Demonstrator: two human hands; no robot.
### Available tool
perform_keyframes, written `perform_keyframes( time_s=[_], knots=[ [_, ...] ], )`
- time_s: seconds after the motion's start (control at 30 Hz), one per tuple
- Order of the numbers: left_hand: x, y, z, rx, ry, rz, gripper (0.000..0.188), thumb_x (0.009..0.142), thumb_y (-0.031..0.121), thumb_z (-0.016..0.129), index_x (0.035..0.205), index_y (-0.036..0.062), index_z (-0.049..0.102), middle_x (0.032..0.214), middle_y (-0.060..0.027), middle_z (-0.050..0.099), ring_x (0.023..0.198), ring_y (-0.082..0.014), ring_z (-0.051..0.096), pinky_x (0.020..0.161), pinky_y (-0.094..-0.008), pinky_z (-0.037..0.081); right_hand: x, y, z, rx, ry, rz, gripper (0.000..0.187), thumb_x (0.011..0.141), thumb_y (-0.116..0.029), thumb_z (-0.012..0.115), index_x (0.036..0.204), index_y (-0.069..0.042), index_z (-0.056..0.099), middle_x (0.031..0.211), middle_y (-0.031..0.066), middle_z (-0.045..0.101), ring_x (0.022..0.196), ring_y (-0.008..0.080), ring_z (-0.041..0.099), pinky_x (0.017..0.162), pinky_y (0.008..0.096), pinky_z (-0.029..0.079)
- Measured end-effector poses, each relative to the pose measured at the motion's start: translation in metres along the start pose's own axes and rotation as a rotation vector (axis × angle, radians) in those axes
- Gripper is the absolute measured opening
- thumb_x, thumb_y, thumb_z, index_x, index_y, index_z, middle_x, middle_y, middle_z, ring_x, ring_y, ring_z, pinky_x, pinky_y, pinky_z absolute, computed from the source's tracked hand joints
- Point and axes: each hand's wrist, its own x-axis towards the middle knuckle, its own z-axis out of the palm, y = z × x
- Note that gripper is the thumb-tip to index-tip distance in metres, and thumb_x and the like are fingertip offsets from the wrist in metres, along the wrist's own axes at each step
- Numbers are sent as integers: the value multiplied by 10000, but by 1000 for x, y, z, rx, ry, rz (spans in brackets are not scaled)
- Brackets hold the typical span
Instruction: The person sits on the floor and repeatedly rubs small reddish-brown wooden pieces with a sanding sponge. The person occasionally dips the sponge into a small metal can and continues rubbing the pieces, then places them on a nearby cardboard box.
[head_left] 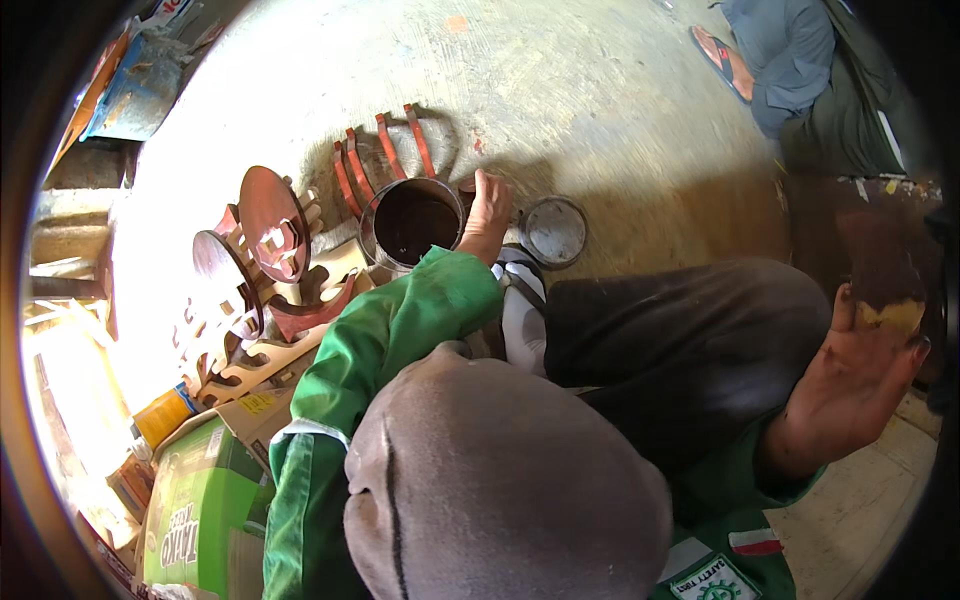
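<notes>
My left hand [487, 208] is beside the right rim of a dark-filled metal can [415, 222]; its fingers are curled. A small dark reddish bit shows at the fingertips, but what they hold is hidden. Far to the right, my right hand [850, 385] is turned palm up, thumb and fingers gripping a flat dark brown piece with a yellowish end [893, 316]. Its far part blurs into the shadow, so its kind is unclear. A round grey lid [553, 232] lies on the floor right of the can. Several curved red strips [386, 146] lie behind the can.
Left of the can stand dark red wooden discs [274, 222] among pale notched wooden pieces [245, 368]. A green carton [190, 505] sits at lower left. A rounded brown cloth-covered shape [505, 480] fills the lower middle. Another person's sandalled foot [722, 62] is at upper right.
</notes>
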Motion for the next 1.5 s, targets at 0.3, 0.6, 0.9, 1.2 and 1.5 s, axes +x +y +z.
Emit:
perform_keyframes(
  time_s=[0.3, 0.6, 0.9, 1.2, 1.5],
  knots=[
    [6, 6, 0, 1, -111, -21, 409, 948, 254, 533, 1297, 65, 633, 1203, -128, 588, 1246, -351, 514, 1179, -632, 246, 4, 1, 8, -71, -15, 18, 443, 1122, -295, 346, 1413, 4, 495, 1458, 174, 538, 1344, 272, 529, 1144, 471, 414],
    [5, 7, -8, -53, -157, 8, 471, 942, 253, 544, 1341, 13, 618, 1298, -152, 588, 1297, -359, 491, 1195, -637, 224, 2, 0, 8, -122, -3, 12, 439, 1122, -310, 347, 1393, -4, 510, 1435, 174, 556, 1311, 282, 555, 1131, 469, 431],
    [-12, -32, -63, -272, 2, 7, 602, 906, 397, 627, 1349, -6, 570, 1334, -164, 570, 1299, -358, 472, 1155, -615, 269, 1, 8, 9, -178, 159, 15, 441, 1114, -320, 376, 1380, 2, 516, 1433, 200, 542, 1313, 302, 549, 1137, 466, 426],
    [-131, -187, -92, -1672, 157, -741, 420, 873, 325, 817, 1069, 2, 633, 949, -158, 655, 837, -262, 637, 756, -371, 506, 2, 33, 34, -534, 66, -55, 283, 1022, -248, 529, 1047, -4, 670, 1366, 232, 556, 1270, 309, 549, 1098, 451, 410],
    [-295, -161, -63, -2288, 151, -1376, 303, 1023, 303, 643, 1109, 12, 634, 998, -74, 663, 955, -154, 603, 863, -307, 495, -21, 45, 78, -62, 17, 93, 343, 1026, -205, 553, 1322, -40, 497, 1518, 230, 410, 1371, 346, 492, 1064, 489, 487]
  ],
)
